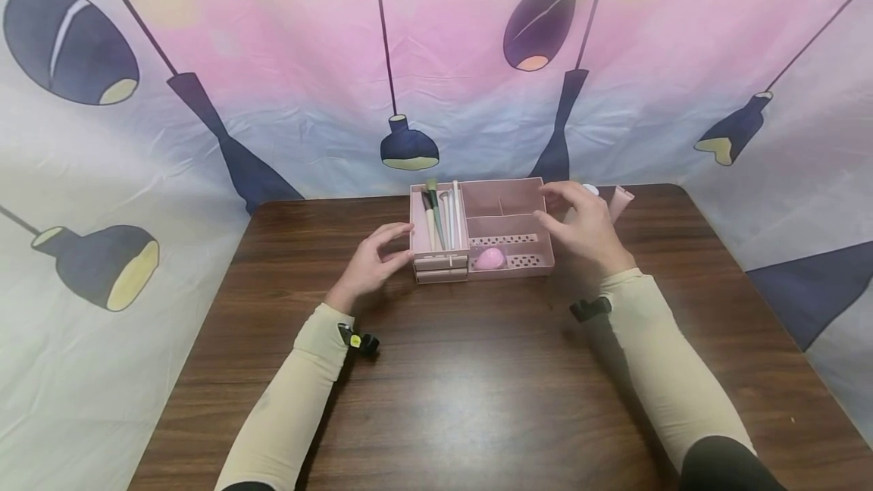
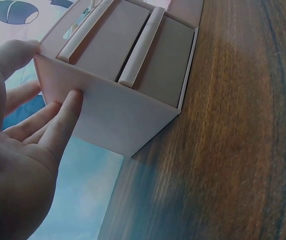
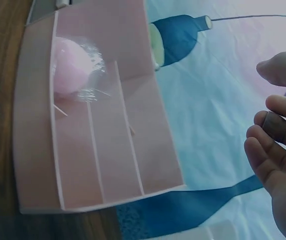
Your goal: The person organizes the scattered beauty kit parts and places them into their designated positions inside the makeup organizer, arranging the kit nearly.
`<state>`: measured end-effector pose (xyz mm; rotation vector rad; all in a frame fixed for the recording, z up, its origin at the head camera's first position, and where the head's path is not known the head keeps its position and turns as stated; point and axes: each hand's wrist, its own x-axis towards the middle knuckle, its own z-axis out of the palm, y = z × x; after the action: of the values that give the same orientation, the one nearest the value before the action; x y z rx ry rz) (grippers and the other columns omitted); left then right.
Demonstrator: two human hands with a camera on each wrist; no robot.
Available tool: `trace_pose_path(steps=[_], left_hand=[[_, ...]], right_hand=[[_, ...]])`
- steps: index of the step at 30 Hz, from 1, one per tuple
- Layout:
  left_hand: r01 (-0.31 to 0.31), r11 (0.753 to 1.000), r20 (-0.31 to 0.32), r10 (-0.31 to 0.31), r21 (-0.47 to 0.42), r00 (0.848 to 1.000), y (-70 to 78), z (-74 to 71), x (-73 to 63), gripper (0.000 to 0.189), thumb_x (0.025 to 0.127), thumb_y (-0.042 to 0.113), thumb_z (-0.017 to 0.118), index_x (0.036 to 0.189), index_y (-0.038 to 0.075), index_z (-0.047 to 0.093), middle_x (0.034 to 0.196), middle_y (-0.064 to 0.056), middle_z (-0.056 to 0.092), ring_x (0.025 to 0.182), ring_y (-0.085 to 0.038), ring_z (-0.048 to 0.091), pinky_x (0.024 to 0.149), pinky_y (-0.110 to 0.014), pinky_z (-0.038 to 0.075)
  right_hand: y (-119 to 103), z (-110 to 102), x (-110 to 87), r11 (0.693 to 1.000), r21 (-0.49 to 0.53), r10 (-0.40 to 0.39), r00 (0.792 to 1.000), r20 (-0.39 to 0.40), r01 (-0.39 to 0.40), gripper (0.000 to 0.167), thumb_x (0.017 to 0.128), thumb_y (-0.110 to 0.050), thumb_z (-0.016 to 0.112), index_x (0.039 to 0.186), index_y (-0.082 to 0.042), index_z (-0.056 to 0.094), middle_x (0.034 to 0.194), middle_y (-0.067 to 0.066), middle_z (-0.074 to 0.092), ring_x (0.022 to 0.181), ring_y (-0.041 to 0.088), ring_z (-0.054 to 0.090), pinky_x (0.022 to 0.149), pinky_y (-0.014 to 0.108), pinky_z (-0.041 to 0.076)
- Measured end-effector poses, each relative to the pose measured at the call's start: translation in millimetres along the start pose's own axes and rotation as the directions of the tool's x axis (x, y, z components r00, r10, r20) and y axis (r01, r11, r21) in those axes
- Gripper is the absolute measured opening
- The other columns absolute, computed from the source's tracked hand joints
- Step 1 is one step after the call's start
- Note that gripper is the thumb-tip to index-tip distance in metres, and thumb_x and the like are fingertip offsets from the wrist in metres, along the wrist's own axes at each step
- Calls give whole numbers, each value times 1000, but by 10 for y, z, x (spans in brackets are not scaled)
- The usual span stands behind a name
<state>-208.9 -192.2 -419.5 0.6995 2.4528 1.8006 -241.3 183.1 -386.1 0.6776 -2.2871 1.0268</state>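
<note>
A pink desktop organizer stands at the table's far side. Several makeup brushes lie in its left compartment, above two small drawers. A pink makeup sponge in clear wrapping sits in its front right compartment. Against the organizer's left wall rest the fingertips of my left hand, fingers fairly straight. My right hand is beside the organizer's right end, its fingers loosely bent; the right wrist view shows them apart from the box. A dark patch among those fingers is unclear.
Partly hidden behind my right hand, a pale pink tube and a white-topped item stand on the brown wooden table. A printed cloth with lamp shapes hangs directly behind the table.
</note>
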Motion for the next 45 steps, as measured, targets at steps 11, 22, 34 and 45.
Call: trace_pose_path(steps=[11,22,34,45], left_hand=[[6,1000,4,-6,6,1000,-9,-9,-4,49,92,4,66,136,-7,50,142,-24,44,133,-45,42,105,-57,46],[-2,1000,4,2,-7,1000,-6,-2,-3,48,91,3,66,136,-8,50,141,-24,44,132,-39,44,105,-57,47],[9,1000,4,-9,14,1000,-3,-17,-13,48,92,3,65,137,-7,49,142,-23,44,132,-38,45,105,-50,49],[-8,1000,10,8,-1,1000,-30,-10,2,49,92,2,65,136,-8,49,142,-23,44,132,-39,45,105,-47,50]], right_hand=[[22,-189,20,999,29,24,990,-140,-20,27,82,-7,75,109,-4,71,96,11,70,86,16,65,76,11,48],[97,-460,45,974,186,197,895,-400,-131,28,81,6,70,108,8,68,103,24,66,87,9,64,83,16,57],[520,-655,-71,946,136,325,847,-420,-295,35,82,-9,74,116,-3,69,113,10,64,102,7,60,90,16,54],[784,-649,-234,860,7,486,814,-319,-511,47,82,-34,75,123,-12,67,119,11,64,110,17,55,95,26,44]])
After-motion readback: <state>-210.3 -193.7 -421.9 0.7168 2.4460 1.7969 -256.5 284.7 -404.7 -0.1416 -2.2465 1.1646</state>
